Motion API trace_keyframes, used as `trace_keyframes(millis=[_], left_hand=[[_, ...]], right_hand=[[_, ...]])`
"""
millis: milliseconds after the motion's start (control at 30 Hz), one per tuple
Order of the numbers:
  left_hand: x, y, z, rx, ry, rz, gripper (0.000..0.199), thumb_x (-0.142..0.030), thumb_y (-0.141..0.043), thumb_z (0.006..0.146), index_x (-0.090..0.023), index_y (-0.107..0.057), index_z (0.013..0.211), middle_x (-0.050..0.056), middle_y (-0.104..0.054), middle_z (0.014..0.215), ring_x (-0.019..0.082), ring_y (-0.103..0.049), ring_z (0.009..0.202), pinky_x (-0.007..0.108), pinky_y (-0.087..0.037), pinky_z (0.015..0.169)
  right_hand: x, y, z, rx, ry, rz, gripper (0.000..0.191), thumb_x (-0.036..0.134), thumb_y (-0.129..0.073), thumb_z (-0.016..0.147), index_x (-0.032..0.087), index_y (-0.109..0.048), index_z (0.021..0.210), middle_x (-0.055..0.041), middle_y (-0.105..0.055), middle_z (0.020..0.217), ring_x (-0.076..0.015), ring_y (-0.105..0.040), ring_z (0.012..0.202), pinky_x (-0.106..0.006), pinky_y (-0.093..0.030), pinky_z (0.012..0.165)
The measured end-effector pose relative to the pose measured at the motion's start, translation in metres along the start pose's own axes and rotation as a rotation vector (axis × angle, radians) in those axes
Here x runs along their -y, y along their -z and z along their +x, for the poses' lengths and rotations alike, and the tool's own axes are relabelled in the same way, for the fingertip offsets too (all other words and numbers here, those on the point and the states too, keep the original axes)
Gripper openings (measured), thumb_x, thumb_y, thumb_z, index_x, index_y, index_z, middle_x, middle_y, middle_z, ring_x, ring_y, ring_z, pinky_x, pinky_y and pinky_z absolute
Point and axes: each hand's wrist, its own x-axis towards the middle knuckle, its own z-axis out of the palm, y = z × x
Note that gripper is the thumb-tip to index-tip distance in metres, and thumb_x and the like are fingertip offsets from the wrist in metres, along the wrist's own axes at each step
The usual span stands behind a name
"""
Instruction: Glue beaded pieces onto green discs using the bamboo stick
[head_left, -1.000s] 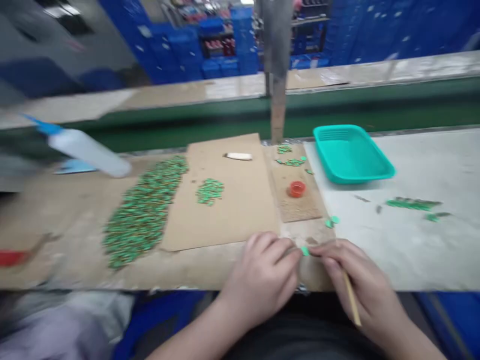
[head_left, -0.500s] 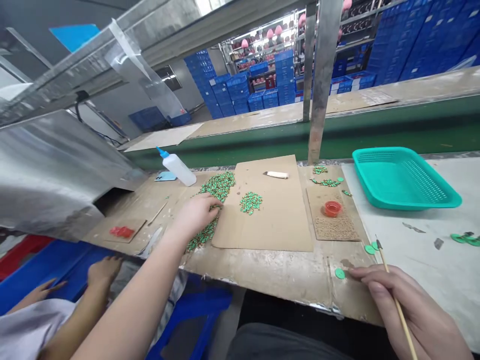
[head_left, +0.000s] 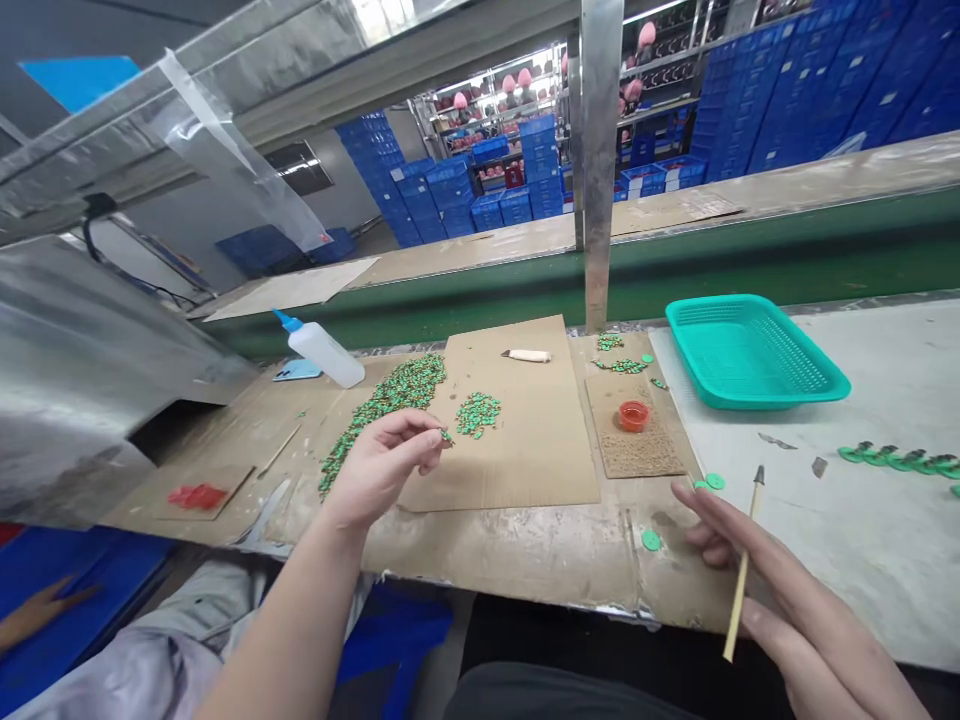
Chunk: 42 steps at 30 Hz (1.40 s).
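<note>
Pinching one tiny green piece (head_left: 447,437), too small to make out, my left hand (head_left: 382,468) hovers beside the long green pile (head_left: 382,405) near the worktop's far edge. My right hand (head_left: 780,590), partly cut off at the near edge, grips one brush (head_left: 744,575). Two green discs (head_left: 651,540) lie just ahead of it. One red cap (head_left: 634,415), one teal basket (head_left: 750,350) and one glue bottle (head_left: 319,347) stand farther back.

head-worn view, down over workbench (head_left: 525,560)
</note>
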Motion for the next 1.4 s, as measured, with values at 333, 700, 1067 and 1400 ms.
trace_keyframes(millis=[333, 700, 1067, 1400], left_hand=[[-0.031, -0.103, -0.034, 0.124, -0.058, -0.313, 0.031, -0.052, -0.099, 0.085, -0.025, -0.085, 0.085, 0.003, -0.080, 0.077, 0.014, -0.072, 0.063, 0.022, -0.060, 0.058], [-0.042, -0.190, -0.041, 0.323, -0.310, -0.050, 0.012, -0.034, -0.080, 0.100, -0.030, -0.090, 0.094, 0.001, -0.089, 0.091, 0.018, -0.083, 0.081, 0.026, -0.066, 0.078], [-0.039, -0.190, -0.040, 0.386, -0.381, 0.098, 0.015, -0.037, -0.077, 0.106, -0.033, -0.090, 0.100, 0.000, -0.091, 0.100, 0.019, -0.085, 0.090, 0.028, -0.067, 0.084], [-0.035, -0.191, -0.042, 0.362, -0.442, 0.130, 0.015, -0.040, -0.078, 0.106, -0.032, -0.090, 0.102, 0.000, -0.090, 0.098, 0.020, -0.084, 0.088, 0.031, -0.067, 0.085]], right_hand=[[0.014, 0.012, 0.011, -0.126, -0.067, 0.192, 0.034, 0.027, -0.056, 0.122, 0.035, -0.051, 0.155, -0.0048, -0.090, 0.118, -0.0192, -0.087, 0.087, -0.036, -0.076, 0.088], [0.010, 0.001, 0.036, -0.171, -0.144, 0.377, 0.003, 0.027, -0.071, 0.115, 0.027, -0.072, 0.112, -0.0021, -0.086, 0.107, -0.0175, -0.087, 0.097, -0.030, -0.071, 0.092], [0.003, 0.005, 0.030, -0.151, -0.170, 0.290, 0.003, 0.027, -0.070, 0.114, 0.027, -0.070, 0.117, -0.0031, -0.087, 0.108, -0.0203, -0.088, 0.096, -0.034, -0.067, 0.091], [0.008, 0.011, 0.032, -0.151, -0.082, 0.198, 0.006, 0.023, -0.069, 0.115, 0.026, -0.070, 0.109, -0.0017, -0.081, 0.105, -0.0187, -0.080, 0.096, -0.032, -0.063, 0.090]])
